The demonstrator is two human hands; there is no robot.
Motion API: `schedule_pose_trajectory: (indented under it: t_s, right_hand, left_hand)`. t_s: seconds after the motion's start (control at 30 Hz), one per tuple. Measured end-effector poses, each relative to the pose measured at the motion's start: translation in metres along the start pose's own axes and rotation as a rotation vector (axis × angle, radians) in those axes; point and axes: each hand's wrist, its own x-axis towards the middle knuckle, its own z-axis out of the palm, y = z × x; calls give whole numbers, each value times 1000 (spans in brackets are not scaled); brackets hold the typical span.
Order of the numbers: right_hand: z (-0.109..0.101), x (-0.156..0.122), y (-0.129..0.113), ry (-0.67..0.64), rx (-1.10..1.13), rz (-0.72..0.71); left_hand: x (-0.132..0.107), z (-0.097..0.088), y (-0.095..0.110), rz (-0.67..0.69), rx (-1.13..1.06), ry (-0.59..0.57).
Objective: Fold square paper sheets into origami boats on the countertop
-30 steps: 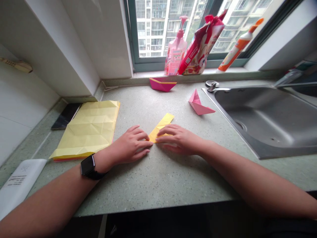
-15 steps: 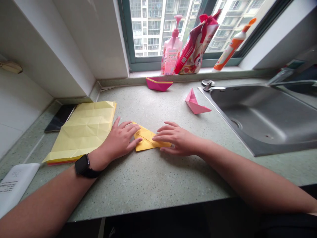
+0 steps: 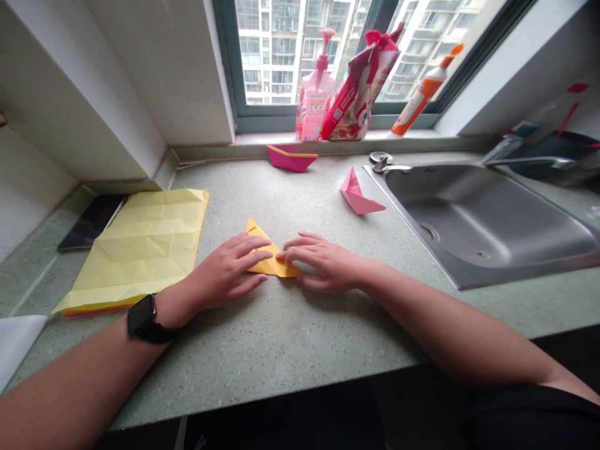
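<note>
A folded piece of yellow-orange paper lies on the counter between my two hands, one corner pointing away from me. My left hand, with a black watch on its wrist, rests its outstretched fingers over the paper's left part; its thumb is apart, on the near side. My right hand has hold of the paper's right end, fingers on top and thumb at the near edge. Part of the paper is hidden under the fingers. Beyond stand a magenta paper boat and a pink folded paper boat.
Creased yellow sheets lie stacked at left, beside a dark phone. A steel sink is set in at right. On the sill are a pink pump bottle, a red bag and an orange-white bottle.
The paper has turned, its far corner now pointing more away from me. My left fingers have shifted further over it, and the right fingers have curled in more. The view has shifted slightly right.
</note>
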Motion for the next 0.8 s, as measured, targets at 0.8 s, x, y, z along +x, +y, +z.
schedule_pose_trajectory:
  t_s: [0.8]
  right_hand:
    - [10, 2, 12, 194, -118, 146]
  left_hand:
    - [3, 9, 13, 92, -9, -135]
